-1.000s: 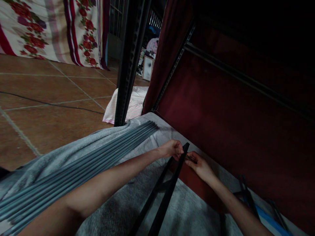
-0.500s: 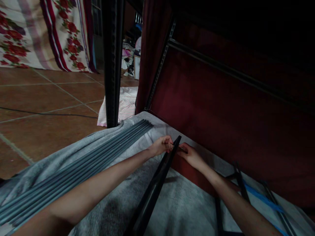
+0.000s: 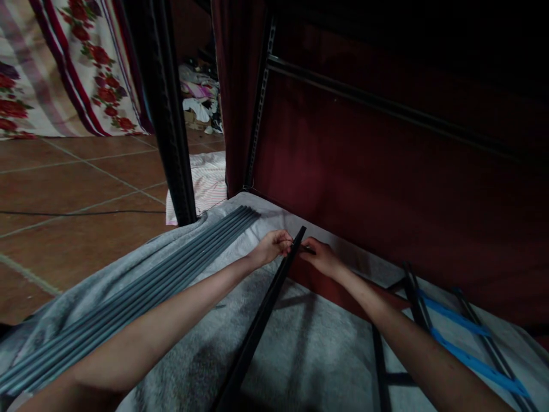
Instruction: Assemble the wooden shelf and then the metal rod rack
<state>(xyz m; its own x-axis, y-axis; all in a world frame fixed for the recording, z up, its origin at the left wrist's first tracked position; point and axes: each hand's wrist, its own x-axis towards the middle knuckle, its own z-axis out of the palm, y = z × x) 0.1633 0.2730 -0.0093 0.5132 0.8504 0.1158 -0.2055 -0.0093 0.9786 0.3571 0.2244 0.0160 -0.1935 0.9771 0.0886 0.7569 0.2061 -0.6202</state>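
Note:
A long black metal bar (image 3: 261,320) stretches away from me, its far end raised between my two hands. On the bar's left side, just below that end, my left hand (image 3: 271,247) is closed in a pinch. Something small sits at its fingertips against the bar, too small to name. From the right side my right hand (image 3: 323,257) grips a thin dark piece (image 3: 307,249) that points at the bar near the left fingertips. Its kind cannot be made out. Below lies a grey fleecy blanket (image 3: 326,337).
Several grey tubes (image 3: 171,266) lie side by side at left. Black frame parts (image 3: 380,366) and blue strips (image 3: 476,360) are at right. A black perforated post (image 3: 169,126) rises at the blanket's edge. A dark red cloth (image 3: 343,166) hangs behind. A cable (image 3: 86,214) crosses the tiled floor.
The view has shifted and tilted slightly. The black bar has turned about its length, so its open channel shows less. Both hands stay at its far end.

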